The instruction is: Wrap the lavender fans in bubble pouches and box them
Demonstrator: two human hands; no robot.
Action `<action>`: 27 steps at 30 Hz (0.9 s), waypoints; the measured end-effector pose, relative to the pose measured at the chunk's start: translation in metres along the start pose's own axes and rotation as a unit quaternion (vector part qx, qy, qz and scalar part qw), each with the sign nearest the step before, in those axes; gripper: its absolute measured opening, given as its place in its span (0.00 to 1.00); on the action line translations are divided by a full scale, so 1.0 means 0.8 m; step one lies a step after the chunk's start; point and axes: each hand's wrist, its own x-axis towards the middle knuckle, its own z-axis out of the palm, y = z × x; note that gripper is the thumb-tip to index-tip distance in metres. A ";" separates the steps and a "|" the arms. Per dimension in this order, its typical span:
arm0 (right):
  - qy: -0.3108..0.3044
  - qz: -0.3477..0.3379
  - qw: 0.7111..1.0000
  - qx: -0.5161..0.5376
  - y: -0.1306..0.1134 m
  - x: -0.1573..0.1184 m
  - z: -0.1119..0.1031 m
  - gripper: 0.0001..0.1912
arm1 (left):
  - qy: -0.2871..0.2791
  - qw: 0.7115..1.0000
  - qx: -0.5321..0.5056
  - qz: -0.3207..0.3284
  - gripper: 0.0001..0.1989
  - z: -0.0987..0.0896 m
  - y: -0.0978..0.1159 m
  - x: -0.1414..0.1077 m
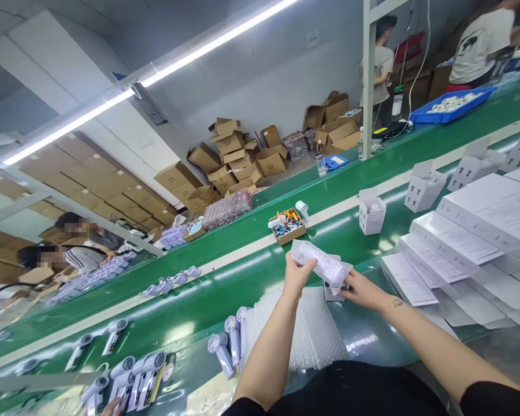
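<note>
- Far left, beyond the green conveyor belt (225,289): two seated people, faces blurred out; rows of pale parts in front of them, too small to identify or count.
- Bottom left: cluster of handheld fans (130,378) lying on the belt edge, roughly eight, some cut off by the frame; three more standing beside the stack of bubble-wrap bags (316,335).
- Mid belt: four small pale parts in a row (173,280).
- Centre: left hand (297,277) clamped on one end of a bubble-wrap pouch (323,263), thumb over fingers; pouch held in the air just above the belt, contents hard to make out through the wrap.
- Right hand (364,292) under the pouch's other end, fingers closed on it; small white box (333,292) mostly hidden behind pouch and hand.
- Past the hands: open cardboard tray (288,226) with orange and blue small items, uncountable.
- Right: four open white cartons (371,211) on the belt, last one cut off; contents unclear.
- Far right: flat white boxes (455,234) stacked in overlapping rows, count unclear.
- Top right: blue bin (453,107) holding white parts; two people standing, partly cut off.
</note>
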 end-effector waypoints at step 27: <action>-0.098 -0.007 0.993 0.071 0.007 0.042 0.001 0.31 | -0.121 0.759 0.617 0.172 0.12 0.029 0.021 -0.063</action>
